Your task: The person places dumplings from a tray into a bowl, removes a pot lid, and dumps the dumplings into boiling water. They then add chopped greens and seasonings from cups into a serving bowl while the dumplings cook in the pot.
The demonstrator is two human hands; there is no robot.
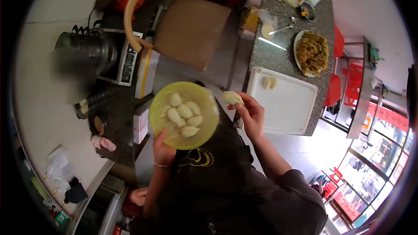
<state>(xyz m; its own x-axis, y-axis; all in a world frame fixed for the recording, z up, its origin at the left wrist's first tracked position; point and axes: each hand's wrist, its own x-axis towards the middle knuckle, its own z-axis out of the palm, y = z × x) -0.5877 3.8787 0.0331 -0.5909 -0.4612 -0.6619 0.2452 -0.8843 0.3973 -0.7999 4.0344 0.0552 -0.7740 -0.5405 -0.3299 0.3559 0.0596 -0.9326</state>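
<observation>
My left hand (164, 149) grips the lower edge of a round yellow-green bowl (210, 126), its thumb over the rim. Several pale, pleated dumplings (184, 111) lie inside. Just right of the bowl, my right hand (253, 114) pinches one dumpling (231, 98) between thumb and fingers, held in the air. On the counter beyond that hand is a white rectangular tray (289, 104), with a small group of dumplings (269, 82) near its upper left corner.
A plate heaped with chopped filling (312, 52) stands on the speckled counter (274, 54), near a spoon (283, 29). A wooden-armed chair (191, 28) is ahead. Left, a dark table holds a cooker (124, 58). Another person's hand (138, 196) shows at lower left.
</observation>
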